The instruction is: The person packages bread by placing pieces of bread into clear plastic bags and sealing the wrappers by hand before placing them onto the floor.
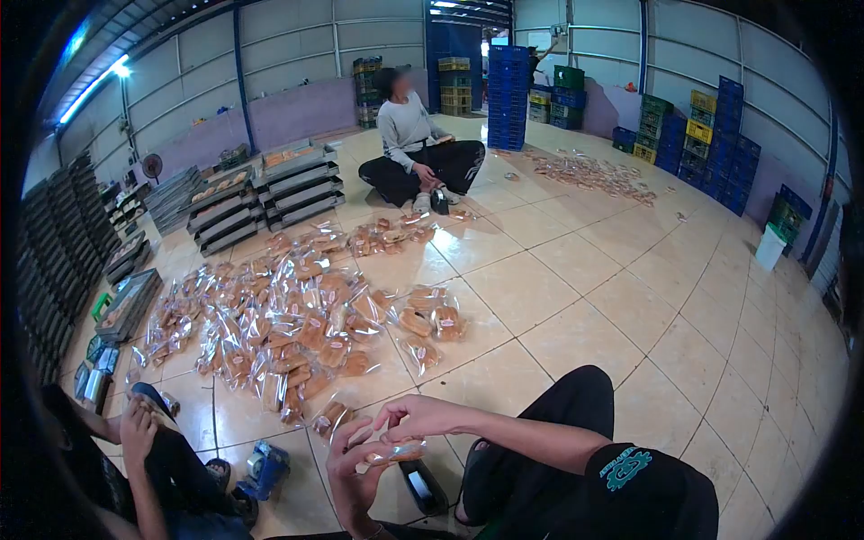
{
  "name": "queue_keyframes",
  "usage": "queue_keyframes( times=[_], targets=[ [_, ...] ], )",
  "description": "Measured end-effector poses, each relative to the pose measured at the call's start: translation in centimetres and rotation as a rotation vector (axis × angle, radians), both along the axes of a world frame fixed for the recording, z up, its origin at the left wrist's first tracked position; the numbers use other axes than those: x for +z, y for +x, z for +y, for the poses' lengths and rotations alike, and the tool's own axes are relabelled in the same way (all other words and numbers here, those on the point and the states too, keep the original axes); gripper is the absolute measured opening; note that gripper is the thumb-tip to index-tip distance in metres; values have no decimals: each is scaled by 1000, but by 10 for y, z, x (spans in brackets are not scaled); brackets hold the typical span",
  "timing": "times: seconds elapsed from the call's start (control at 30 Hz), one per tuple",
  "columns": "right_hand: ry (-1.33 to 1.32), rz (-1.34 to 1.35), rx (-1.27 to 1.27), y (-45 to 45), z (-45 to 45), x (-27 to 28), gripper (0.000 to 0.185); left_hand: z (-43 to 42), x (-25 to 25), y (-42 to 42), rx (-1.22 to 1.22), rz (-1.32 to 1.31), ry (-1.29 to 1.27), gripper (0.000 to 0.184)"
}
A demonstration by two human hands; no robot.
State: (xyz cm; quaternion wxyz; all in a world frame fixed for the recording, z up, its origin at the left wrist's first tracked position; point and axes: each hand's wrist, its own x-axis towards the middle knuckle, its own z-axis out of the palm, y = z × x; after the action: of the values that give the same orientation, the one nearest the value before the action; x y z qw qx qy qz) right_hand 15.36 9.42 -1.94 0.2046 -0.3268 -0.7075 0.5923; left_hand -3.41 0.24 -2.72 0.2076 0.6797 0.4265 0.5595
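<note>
A wrapped bread roll [394, 453] is held between my two hands, low in the middle of the view. My left hand [354, 468] grips it from the left side, fingers curled around its end. From the right, my right hand [409, 417] reaches over with its fingers bent and pinched at the top of the wrapper; the fingertips are partly hidden. Just beyond and below the roll, a black tape dispenser [423, 487] stands on the floor. A large pile of bagged bread [288, 315] spreads over the tiles ahead of my hands.
One person [414, 144] sits cross-legged beyond the pile; another person's hand [138, 427] is at lower left, near a blue dispenser [264, 470]. Stacked trays [301, 193] stand behind the pile. Blue crates [508, 99] and more scattered bags [594, 175] lie farther back.
</note>
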Motion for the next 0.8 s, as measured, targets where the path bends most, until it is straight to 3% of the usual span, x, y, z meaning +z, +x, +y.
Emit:
queue_keyframes(
  times=[0.1, 0.17, 0.2, 0.27, 0.4, 0.47, 0.5, 0.57, 0.8],
  targets=[
    [-54, -158, 90, 7, 7, -4, 38, -2, 2, -2, -131, 14, 49, 39],
    [252, -248, 129, 14, 18, -23, 38, -7, -5, -5, -296, -348, -125, 49],
    [251, -246, 132, 15, 20, -26, 38, -9, -5, -8, -292, -346, -126, 49],
    [183, -10, -100, 18, 19, -9, 33, -17, 1, -11, -119, -331, -265, 62],
    [49, 126, -60, 22, 12, 25, 42, -4, 2, -9, -42, -114, -226, 75],
    [371, 1, 122, 21, 1, 44, 42, -1, -1, -7, -53, -121, -246, 78],
    [371, 0, 120, 21, 1, 41, 42, 1, -2, -7, -60, -124, -268, 81],
    [750, -147, 201, 19, -1, 30, 46, 2, -6, -8, -84, -102, -295, 85],
    [702, -196, 233, 16, 0, 10, 49, 10, -40, -16, -127, -135, -459, 94]
  ],
)
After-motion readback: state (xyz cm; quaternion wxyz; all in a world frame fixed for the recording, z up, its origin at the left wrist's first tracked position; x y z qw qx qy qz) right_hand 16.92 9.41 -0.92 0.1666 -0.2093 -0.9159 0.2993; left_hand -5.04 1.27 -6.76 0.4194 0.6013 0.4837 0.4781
